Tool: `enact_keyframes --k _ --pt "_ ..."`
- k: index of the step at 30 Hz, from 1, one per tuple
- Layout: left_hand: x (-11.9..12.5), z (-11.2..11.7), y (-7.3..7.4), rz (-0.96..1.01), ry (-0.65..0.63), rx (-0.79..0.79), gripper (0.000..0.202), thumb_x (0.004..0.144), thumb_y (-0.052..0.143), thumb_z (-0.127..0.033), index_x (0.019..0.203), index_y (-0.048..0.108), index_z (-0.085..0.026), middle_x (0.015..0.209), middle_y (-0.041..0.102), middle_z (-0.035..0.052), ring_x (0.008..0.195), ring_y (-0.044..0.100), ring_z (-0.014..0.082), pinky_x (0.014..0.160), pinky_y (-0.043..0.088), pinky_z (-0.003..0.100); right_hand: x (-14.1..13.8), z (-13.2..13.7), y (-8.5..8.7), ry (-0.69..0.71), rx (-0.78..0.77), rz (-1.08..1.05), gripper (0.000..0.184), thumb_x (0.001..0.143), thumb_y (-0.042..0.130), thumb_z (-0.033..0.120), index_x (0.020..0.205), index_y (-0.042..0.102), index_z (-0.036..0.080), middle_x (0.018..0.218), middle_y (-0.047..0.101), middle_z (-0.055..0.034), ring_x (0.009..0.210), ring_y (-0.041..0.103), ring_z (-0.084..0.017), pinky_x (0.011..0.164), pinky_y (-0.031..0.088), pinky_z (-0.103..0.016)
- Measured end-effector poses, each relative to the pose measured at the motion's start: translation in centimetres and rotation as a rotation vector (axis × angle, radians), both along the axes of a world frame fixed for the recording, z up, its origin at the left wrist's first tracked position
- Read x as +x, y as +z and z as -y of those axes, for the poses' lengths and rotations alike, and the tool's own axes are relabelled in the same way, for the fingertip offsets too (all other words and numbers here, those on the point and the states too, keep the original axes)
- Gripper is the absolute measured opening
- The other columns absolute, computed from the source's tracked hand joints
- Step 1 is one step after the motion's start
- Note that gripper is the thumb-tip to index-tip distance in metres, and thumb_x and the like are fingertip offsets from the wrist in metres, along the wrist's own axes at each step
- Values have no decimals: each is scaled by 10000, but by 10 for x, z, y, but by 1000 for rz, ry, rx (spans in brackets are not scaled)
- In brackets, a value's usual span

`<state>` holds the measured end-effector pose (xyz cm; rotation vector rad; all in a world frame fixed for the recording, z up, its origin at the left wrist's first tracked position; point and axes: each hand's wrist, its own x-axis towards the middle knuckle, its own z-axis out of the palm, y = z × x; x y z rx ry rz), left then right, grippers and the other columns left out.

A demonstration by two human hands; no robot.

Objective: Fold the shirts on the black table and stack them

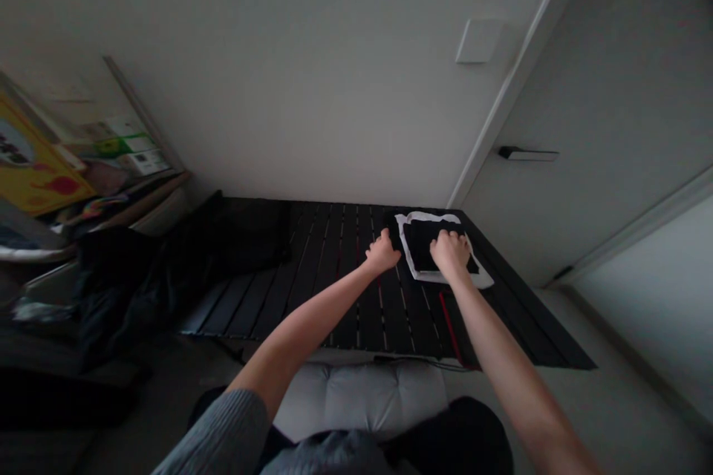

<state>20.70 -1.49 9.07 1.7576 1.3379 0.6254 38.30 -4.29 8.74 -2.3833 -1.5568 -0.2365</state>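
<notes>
A folded black cloth (426,245) lies on a white cloth (440,276) near the far right of a dark slatted table (345,237). My right hand (450,252) is on top of the black cloth with its fingers curled down. My left hand (383,252) is just left of the white cloth, at or close to its edge, over the dark slats. Whether it holds anything cannot be told, because its fingers hide that spot.
A heap of dark fabric (161,267) covers the table's left end and hangs over it. A red strip (450,326) lies near the front edge. A white door with a black handle (528,154) stands on the right. A white tufted cushion (359,397) sits below the table's near edge.
</notes>
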Motion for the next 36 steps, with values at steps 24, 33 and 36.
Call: enact_keyframes --k 24,33,36 --pt "-286 -17 -40 -882 611 444 367 883 449 -270 1193 592 -135 1348 519 193 1352 313 397 1050 250 581 -206 -19 -79 476 -28 -129 389 881 491 286 1226 566 120 1414 451 -202 1353 342 -334 1068 316 -459" --pt "-292 -18 -18 -658 550 518 268 908 419 -211 917 686 -235 1180 623 78 1325 310 313 1051 218 545 -212 -22 -79 500 38 -237 303 890 481 307 1137 612 190 1340 519 -155 1273 434 -310 1001 390 -454" --pt "-262 4 5 -452 477 660 257 928 443 -265 896 698 -256 1267 585 39 1333 286 302 1059 232 501 -214 -30 -66 568 109 -481 299 904 453 347 1090 621 184 1200 604 -146 1130 547 -276 935 437 -415"
